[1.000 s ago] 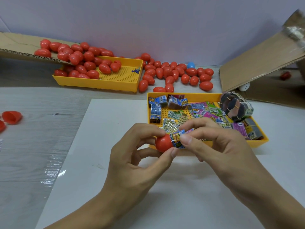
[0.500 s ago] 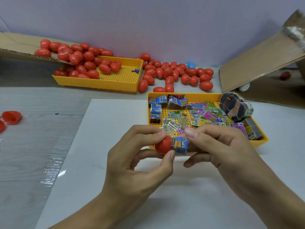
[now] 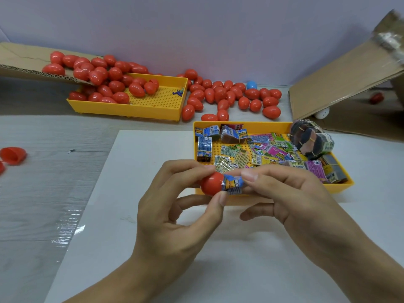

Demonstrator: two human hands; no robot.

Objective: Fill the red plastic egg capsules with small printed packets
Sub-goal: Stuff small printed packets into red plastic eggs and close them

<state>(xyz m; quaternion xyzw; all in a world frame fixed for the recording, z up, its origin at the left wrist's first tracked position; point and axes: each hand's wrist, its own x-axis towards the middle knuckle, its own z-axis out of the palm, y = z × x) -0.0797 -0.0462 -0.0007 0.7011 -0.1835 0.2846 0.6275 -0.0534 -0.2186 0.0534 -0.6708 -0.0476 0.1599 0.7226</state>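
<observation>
Left hand (image 3: 175, 215): thumb and forefinger pinch a red egg half (image 3: 211, 183), held above the white sheet (image 3: 131, 215) on the bench (image 3: 43, 171), just in front of the near yellow tray (image 3: 341, 184). Right hand (image 3: 295, 200): fingers (image 3: 251, 174) pinch a blue printed packet (image 3: 234, 184), one end at the egg half's open mouth, the rest sticking out. Near tray holds loose packets (image 3: 262, 149) and a rubber-banded bundle (image 3: 311, 139). Far tray (image 3: 131, 109) holds red eggs (image 3: 115, 86); more eggs (image 3: 229, 95) lie beside it on the bench. Open red half (image 3: 13, 155) at far left.
</observation>
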